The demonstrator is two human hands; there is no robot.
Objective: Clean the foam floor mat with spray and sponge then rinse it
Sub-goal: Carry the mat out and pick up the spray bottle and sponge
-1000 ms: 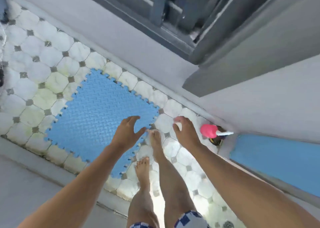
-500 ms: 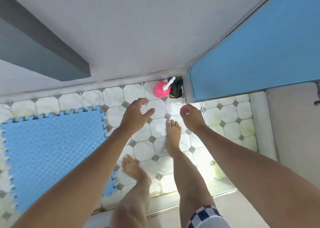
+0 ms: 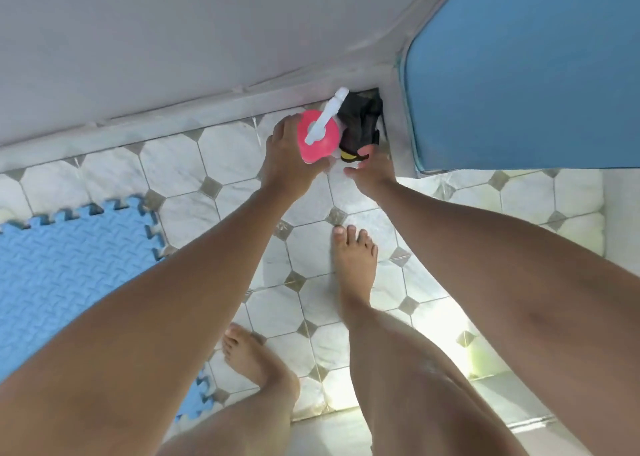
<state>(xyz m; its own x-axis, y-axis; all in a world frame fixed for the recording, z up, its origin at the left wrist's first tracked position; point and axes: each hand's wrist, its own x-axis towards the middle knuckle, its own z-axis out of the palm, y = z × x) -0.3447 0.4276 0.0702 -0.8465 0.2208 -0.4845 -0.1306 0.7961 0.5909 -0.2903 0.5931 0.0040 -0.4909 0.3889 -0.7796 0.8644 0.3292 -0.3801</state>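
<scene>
White octagonal floor tiles (image 3: 228,150) with small grey diamond insets, blue interlocking foam mat (image 3: 69,272) lying flat at left, pink spray bottle (image 3: 317,140) and black-and-yellow item (image 3: 360,123) in far corner, two bare feet (image 3: 353,265) on tiles.

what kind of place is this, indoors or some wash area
Probably a tiled wash area or balcony at home. The octagon floor tiles look wet, the person stands barefoot, and a blue foam mat lies flat on them. A pink spray bottle and a dark sponge sit in the corner by the wall.
</scene>
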